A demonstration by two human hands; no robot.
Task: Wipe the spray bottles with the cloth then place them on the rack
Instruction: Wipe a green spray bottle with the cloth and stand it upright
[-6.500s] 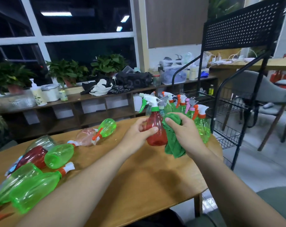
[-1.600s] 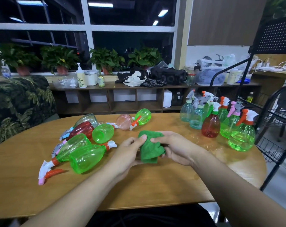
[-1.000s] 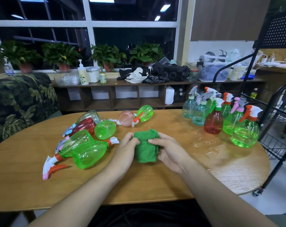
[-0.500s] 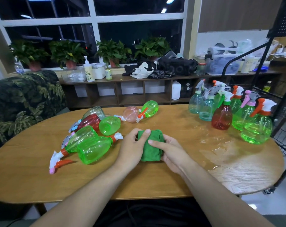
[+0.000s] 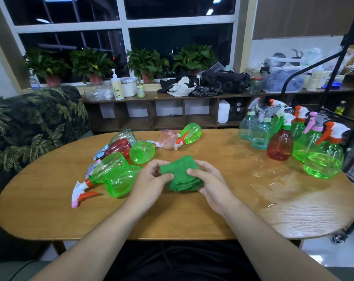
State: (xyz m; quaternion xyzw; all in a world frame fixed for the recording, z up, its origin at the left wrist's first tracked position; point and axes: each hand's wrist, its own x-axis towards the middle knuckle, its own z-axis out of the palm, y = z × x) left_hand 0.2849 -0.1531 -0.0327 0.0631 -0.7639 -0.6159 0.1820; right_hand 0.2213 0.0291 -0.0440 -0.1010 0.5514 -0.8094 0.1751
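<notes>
left hand point(image 5: 151, 181) and right hand point(image 5: 210, 183) pinch one folded, fuzzy green cloth point(image 5: 182, 175) over the table point(image 5: 172, 218) | lying bottles point(image 5: 121, 165): about seven clear plastic ones, overlapping, count unsure | upright bottles point(image 5: 289, 138): about seven | rack point(image 5: 352, 82) cut off at right

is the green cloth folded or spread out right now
Folded. The green cloth is bunched into a thick wad with stacked layers showing at its lower edge, pinched between the left hand and right hand above the table.
</notes>
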